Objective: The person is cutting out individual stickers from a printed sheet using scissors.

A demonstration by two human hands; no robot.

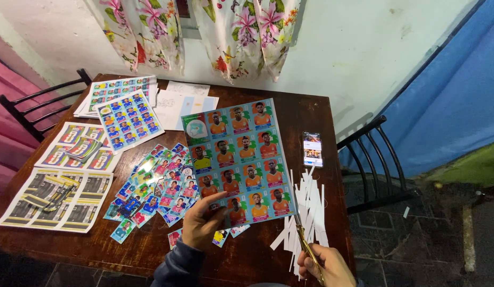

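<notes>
The left hand (204, 220) pinches the printed sheet of orange-shirted player cards (237, 159) at its six o'clock edge; the right hand (324, 266) grips gold scissors (305, 242) at its right border. Cut cards (156, 186) lie at nine o'clock, white paper trimmings (308, 212) at three; several sheets remain uncut on the dark wooden worktop (289, 85).

A slim rectangular phone (312, 149) lies on the brown table's right side, its lit screen showing small colourful pictures.

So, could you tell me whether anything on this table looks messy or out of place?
Mostly tidy stacks, but cut cards lie in a loose overlapping heap mid-table, and white paper strips are scattered by the scissors, some overhanging the table edge.
</notes>
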